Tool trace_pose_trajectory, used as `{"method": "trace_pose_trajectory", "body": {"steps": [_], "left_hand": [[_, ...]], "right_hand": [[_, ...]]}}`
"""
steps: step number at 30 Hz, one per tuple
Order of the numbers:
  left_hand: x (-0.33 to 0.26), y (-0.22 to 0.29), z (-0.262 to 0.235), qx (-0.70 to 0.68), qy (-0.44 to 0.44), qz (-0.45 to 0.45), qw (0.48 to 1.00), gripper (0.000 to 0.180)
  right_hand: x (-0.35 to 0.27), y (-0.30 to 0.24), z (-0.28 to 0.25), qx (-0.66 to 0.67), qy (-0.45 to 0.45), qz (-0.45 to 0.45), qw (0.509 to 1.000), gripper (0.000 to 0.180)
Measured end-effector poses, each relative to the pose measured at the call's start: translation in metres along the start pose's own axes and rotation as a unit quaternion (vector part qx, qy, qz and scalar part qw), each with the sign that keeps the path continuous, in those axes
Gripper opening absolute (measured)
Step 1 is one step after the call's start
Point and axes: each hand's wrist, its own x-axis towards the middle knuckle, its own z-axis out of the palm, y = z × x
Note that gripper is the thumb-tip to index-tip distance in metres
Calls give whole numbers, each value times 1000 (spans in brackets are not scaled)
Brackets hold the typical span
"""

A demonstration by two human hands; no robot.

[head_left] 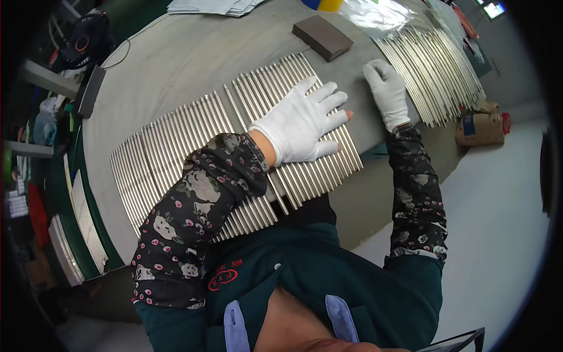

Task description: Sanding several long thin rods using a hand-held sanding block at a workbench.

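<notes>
Metal rods [158, 158] are touched by the left hand [301, 124], fingers spread wide; right hand [387, 91] fingers are curled near another rod bunch [434, 76], can't tell if anything's held.

You are in a workshop: metal rods [167, 155] lie in rows on your grey worktable [176, 64], and slim metal lengths [88, 220] on a green side bench [76, 234].

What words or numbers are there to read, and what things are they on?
Dark green shirt: red letters in a red oval, with a small red mark above; I won't copy them out.
Brown sack: blue patch, too small to read.
White papers: any print is too blurred.
Metal rods: no writing that I can see.
</notes>
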Motion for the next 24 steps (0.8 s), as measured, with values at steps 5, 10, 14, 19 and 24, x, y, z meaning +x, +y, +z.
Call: {"method": "trace_pose_trajectory", "body": {"steps": [5,10,14,19,24], "left_hand": [[14,2,3,-21,1,8,1000,62],[6,10,-10,-72,55,47,995,64],[-15,43,-21,-83,-14,-28,996,86],[-17,81,-3,-101,-10,-86,991,92],[-11,83,0,-87,21,-96,991,76]], "right_hand": [[-10,-1,-1,-117,-52,70,989,23],[-11,7,-2,-187,-52,49,980,25],[-11,1,-3,-208,-59,59,975,26],[-10,-2,-3,-210,-63,47,975,27],[-11,2,1,-198,-38,22,979,24]]}}
